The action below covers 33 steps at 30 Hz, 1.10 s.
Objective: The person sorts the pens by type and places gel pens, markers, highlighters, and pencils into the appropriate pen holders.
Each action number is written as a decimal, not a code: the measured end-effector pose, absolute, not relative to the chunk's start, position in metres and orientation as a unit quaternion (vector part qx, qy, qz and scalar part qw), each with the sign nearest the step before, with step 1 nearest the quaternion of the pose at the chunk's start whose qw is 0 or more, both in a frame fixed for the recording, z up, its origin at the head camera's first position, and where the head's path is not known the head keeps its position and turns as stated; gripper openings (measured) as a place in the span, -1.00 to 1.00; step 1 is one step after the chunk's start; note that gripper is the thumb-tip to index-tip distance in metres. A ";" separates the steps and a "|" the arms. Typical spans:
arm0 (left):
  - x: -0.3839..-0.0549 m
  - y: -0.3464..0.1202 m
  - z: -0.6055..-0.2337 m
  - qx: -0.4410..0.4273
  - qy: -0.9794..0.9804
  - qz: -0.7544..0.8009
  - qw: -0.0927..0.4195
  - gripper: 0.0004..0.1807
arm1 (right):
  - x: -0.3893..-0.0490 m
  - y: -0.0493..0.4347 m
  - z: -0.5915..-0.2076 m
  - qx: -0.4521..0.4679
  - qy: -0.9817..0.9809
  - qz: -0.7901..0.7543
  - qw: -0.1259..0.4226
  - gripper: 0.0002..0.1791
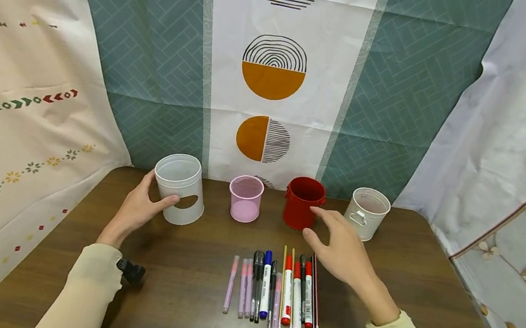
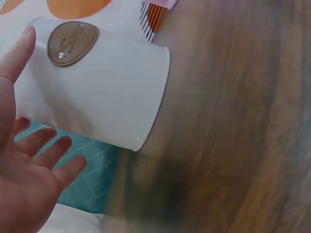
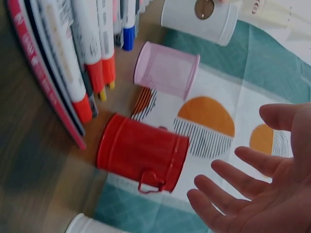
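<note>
My left hand (image 1: 138,209) is beside the tall white canister (image 1: 190,215) at the back left. Its thumb lies across the front by a brown oval label (image 2: 73,43); the other fingers spread loosely along the left side. At the back, my right hand (image 1: 339,248) hovers near the red bucket (image 1: 297,213), fingers extended and nothing held. In the right wrist view the red bucket (image 3: 141,153) shows a wire-like side handle, apart from the fingertips. A pink mesh cup (image 1: 244,209) stands between canister and bucket. Behind my right hand is a small white bucket (image 1: 370,225).
A row of pens lies mid-table: lavender pens (image 1: 242,291), a blue-capped marker (image 1: 266,286), red-capped markers (image 1: 287,295), black pens (image 1: 254,287) and slim pencils (image 1: 315,302). Patterned cloth (image 1: 156,57) hangs behind the brown table (image 1: 181,299) and along both sides.
</note>
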<state>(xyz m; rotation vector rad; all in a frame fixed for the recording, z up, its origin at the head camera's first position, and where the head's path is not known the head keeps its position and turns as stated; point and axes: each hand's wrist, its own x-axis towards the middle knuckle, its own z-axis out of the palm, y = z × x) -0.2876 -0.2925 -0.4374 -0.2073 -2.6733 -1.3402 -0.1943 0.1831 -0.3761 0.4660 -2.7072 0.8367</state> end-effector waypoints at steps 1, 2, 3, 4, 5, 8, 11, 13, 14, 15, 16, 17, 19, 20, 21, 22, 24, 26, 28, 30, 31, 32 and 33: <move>-0.288 -0.292 -0.440 -0.069 -0.887 -0.452 0.071 0.22 | -0.194 0.180 -0.377 0.162 -0.934 0.290 0.133 -0.39; -0.289 -0.292 -0.442 -0.071 -0.881 -0.463 0.071 0.19 | -0.194 0.177 -0.377 0.163 -0.934 0.291 0.131 -0.39; -0.290 -0.291 -0.443 -0.075 -0.873 -0.477 0.072 0.17 | -0.194 0.174 -0.377 0.164 -0.933 0.293 0.130 -0.39; -0.291 -0.290 -0.444 -0.080 -0.864 -0.492 0.073 0.15 | -0.194 0.171 -0.377 0.164 -0.932 0.295 0.130 -0.39; -0.291 -0.289 -0.445 -0.085 -0.854 -0.508 0.072 0.12 | -0.194 0.169 -0.378 0.164 -0.932 0.297 0.129 -0.39; -0.294 -0.286 -0.448 -0.099 -0.824 -0.554 0.071 0.06 | -0.193 0.163 -0.380 0.167 -0.928 0.307 0.131 -0.41; -0.296 -0.283 -0.449 -0.099 -0.810 -0.573 0.073 0.04 | -0.193 0.158 -0.383 0.167 -0.924 0.318 0.129 -0.42; -0.297 -0.282 -0.450 -0.097 -0.803 -0.584 0.074 0.05 | -0.193 0.155 -0.385 0.168 -0.922 0.327 0.125 -0.43; -0.297 -0.282 -0.451 -0.096 -0.800 -0.588 0.074 0.05 | -0.193 0.153 -0.386 0.170 -0.920 0.331 0.122 -0.43; -0.298 -0.282 -0.452 -0.096 -0.796 -0.594 0.074 0.05 | -0.193 0.152 -0.388 0.170 -0.919 0.336 0.118 -0.43; -0.298 -0.282 -0.454 -0.096 -0.791 -0.599 0.075 0.05 | -0.193 0.150 -0.389 0.171 -0.917 0.340 0.115 -0.44; -0.298 -0.282 -0.455 -0.096 -0.788 -0.603 0.076 0.05 | -0.193 0.148 -0.390 0.172 -0.916 0.344 0.111 -0.44; -0.299 -0.282 -0.457 -0.096 -0.783 -0.610 0.078 0.05 | -0.193 0.145 -0.391 0.173 -0.914 0.352 0.101 -0.44; -0.299 -0.282 -0.459 -0.096 -0.781 -0.612 0.079 0.04 | -0.193 0.143 -0.392 0.174 -0.914 0.353 0.097 -0.44; -0.299 -0.283 -0.460 -0.097 -0.779 -0.614 0.081 0.04 | -0.193 0.141 -0.393 0.173 -0.914 0.355 0.092 -0.45; -0.299 -0.283 -0.461 -0.098 -0.776 -0.617 0.084 0.03 | -0.193 0.138 -0.393 0.174 -0.914 0.357 0.086 -0.45; -0.300 -0.282 -0.462 -0.099 -0.770 -0.624 0.085 0.02 | -0.192 0.134 -0.395 0.176 -0.913 0.360 0.077 -0.47; -0.300 -0.281 -0.463 -0.098 -0.764 -0.632 0.085 0.01 | -0.191 0.129 -0.396 0.180 -0.911 0.366 0.068 -0.49; -0.301 -0.280 -0.465 -0.097 -0.759 -0.638 0.085 0.00 | -0.191 0.123 -0.397 0.184 -0.907 0.374 0.059 -0.50; -0.302 -0.279 -0.466 -0.095 -0.755 -0.644 0.084 -0.01 | -0.190 0.118 -0.398 0.189 -0.903 0.382 0.048 -0.53; -0.302 -0.279 -0.467 -0.094 -0.754 -0.645 0.085 -0.02 | -0.189 0.116 -0.399 0.190 -0.902 0.385 0.041 -0.54; -0.303 -0.278 -0.468 -0.093 -0.753 -0.646 0.085 -0.03 | -0.189 0.113 -0.400 0.192 -0.901 0.387 0.036 -0.55; -0.303 -0.277 -0.469 -0.093 -0.751 -0.648 0.087 -0.03 | -0.188 0.111 -0.401 0.195 -0.901 0.387 0.033 -0.57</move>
